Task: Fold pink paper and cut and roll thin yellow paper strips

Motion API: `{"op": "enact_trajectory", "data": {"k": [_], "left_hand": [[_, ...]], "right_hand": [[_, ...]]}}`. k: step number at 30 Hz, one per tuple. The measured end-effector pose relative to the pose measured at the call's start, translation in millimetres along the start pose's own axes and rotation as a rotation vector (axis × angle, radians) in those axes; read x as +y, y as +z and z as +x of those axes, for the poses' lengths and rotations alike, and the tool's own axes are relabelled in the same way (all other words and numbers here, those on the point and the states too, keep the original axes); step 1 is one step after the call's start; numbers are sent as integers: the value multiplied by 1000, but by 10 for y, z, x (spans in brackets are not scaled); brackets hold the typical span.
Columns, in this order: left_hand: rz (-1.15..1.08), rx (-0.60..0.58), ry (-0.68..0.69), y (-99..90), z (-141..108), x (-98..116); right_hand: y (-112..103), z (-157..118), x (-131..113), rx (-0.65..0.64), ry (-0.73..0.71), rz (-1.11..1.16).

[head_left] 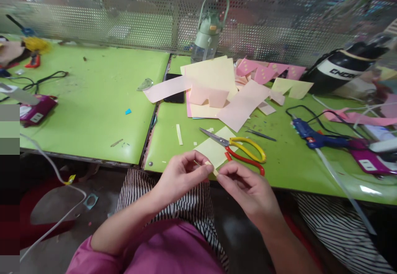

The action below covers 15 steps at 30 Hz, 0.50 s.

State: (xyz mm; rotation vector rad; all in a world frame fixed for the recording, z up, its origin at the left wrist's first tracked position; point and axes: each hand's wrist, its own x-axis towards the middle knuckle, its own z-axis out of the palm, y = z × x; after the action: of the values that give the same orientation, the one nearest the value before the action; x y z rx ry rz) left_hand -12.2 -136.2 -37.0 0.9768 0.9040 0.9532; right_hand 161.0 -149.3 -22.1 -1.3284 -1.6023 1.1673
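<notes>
Between my two hands, above the table's front edge, is a small pale yellow paper strip (215,172). My left hand (186,172) pinches one end of it between thumb and forefinger. The other end is in a pinch of my right hand (243,185). Just beyond lie scissors (231,141) with one yellow and one red handle, blades pointing left. They rest partly over a pale yellow paper sheet (206,149). Another narrow paper strip (179,134) lies to the left of the sheet. Tweezers (262,135) lie behind the scissors.
Pink and cream papers (211,73) pile up at the back, partly over a black phone (174,96). Behind them stands a green bottle (206,34). To the right are a blue glue gun (319,137) with a long glue stick, cables and a black bottle (335,71).
</notes>
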Motion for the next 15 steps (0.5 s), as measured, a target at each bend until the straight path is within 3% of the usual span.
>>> {"op": "enact_trajectory", "data": {"k": [3, 6, 15], "left_hand": [[-22, -37, 3, 8, 0, -15], [-40, -39, -8, 11, 0, -20], [-60, -142, -175, -56, 8, 72]], "right_hand": [[70, -37, -55, 89, 61, 46], [89, -63, -78, 124, 9, 4], [-230, 30, 11, 48, -640, -499]]}}
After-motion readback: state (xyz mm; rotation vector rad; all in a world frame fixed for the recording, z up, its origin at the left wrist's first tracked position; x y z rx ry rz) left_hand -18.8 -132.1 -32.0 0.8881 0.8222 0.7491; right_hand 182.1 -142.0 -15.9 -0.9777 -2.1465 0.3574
